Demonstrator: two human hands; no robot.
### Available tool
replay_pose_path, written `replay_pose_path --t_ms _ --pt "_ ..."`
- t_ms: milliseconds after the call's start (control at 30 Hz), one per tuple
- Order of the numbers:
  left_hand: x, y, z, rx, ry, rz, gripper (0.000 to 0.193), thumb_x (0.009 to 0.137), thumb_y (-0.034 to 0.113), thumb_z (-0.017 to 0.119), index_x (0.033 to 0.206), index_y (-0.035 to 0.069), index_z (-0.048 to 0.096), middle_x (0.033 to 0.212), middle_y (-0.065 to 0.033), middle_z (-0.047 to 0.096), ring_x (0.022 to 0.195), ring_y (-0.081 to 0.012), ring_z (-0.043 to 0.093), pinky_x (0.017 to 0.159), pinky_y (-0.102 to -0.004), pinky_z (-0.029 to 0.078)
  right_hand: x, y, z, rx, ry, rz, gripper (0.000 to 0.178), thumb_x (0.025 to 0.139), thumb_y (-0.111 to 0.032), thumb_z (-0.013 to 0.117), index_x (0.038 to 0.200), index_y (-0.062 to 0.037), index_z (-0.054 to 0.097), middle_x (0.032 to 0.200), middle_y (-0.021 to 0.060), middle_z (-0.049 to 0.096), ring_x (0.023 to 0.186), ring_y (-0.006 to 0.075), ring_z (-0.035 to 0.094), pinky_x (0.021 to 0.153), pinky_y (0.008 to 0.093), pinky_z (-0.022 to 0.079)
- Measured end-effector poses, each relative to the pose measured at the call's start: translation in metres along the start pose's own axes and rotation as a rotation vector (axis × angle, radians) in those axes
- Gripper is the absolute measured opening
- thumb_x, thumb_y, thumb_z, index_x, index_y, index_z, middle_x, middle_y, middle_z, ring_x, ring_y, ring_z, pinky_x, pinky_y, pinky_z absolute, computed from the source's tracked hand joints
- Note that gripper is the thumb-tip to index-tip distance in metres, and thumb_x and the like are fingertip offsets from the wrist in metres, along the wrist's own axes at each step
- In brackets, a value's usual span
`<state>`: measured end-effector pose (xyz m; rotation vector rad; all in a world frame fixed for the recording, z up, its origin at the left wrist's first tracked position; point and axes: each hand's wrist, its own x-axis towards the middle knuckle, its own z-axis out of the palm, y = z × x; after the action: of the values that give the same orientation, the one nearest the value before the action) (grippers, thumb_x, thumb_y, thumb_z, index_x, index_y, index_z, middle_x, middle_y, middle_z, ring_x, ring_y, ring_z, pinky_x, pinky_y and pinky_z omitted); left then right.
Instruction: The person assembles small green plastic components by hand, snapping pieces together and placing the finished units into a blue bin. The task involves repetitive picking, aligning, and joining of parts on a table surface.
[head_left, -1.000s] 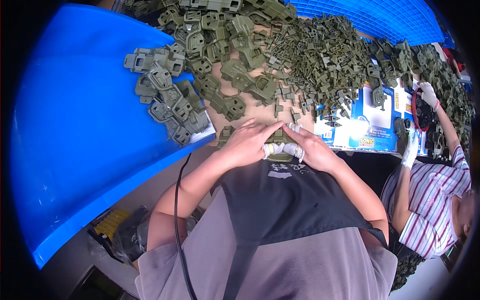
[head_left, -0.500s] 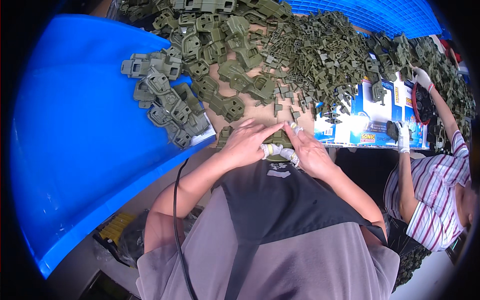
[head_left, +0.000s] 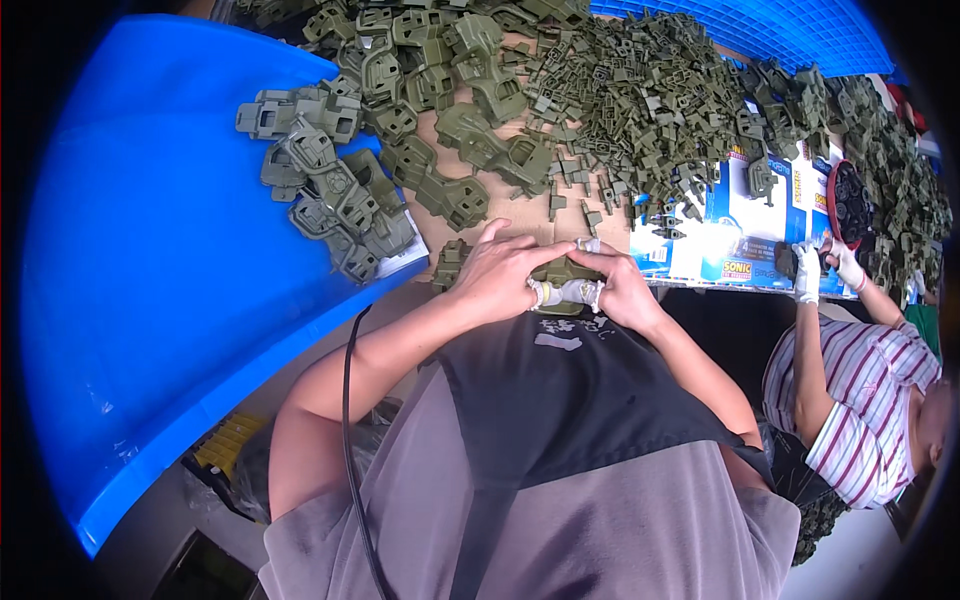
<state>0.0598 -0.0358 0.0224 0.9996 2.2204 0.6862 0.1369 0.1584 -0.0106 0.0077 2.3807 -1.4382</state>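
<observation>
At the near edge of the table, an olive-green plastic vehicle body part (head_left: 563, 307) sits between my two hands, close to my apron. My left hand (head_left: 500, 280) is closed around its left side, with the index finger reaching across the top. On the other side my right hand (head_left: 625, 292) grips it, fingertips meeting those of the left. Both thumbs are wrapped in white covering and press on the near side. Most of the part is hidden under my fingers. Just beyond my left wrist lies another green part (head_left: 452, 262).
Large green body parts (head_left: 490, 150) lie beyond my hands, beside a heap of small green pieces (head_left: 640, 95). A blue bin (head_left: 180, 250) stands at left; a blue crate (head_left: 770, 35) is at the back. A black cable (head_left: 348, 430) hangs by my left arm. At right a gloved co-worker (head_left: 850, 390) handles a dark part.
My right hand's fingers have bent inward and its fingertips shifted slightly. Both hands stay on the green part. The co-worker's farther hand has come down to join the other.
</observation>
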Motion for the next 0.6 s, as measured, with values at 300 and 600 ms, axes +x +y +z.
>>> replay_pose_path --t_ms 300,600 --pt "-0.018 -0.006 -0.052 0.043 0.405 -0.096 0.110 0.054 0.047 0.079 0.142 0.015 0.022 0.130 -0.0235 0.038 0.123 -0.0369 0.036 0.106 -0.0484 0.017 -0.006 0.010 -0.038 0.250 0.022 0.057 0.057 0.073 -0.015 0.072 0.124 -0.0012 0.050 0.112 0.0153 0.057 0.102 0.0204 0.053 0.092 0.0286 0.038" --pt "-0.032 -0.026 -0.004 -0.602 0.275 -0.112 0.072 0.069 0.006 0.070 0.133 0.006 0.038 0.131 -0.0144 0.046 0.122 -0.0235 0.044 0.101 -0.0339 0.034 0.021 -0.059 -0.029 -0.209 0.133 -0.330 0.060 0.078 -0.029 0.066 0.129 -0.0085 0.041 0.114 0.0215 0.055 0.108 0.0374 0.051 0.100 0.0420 0.032"
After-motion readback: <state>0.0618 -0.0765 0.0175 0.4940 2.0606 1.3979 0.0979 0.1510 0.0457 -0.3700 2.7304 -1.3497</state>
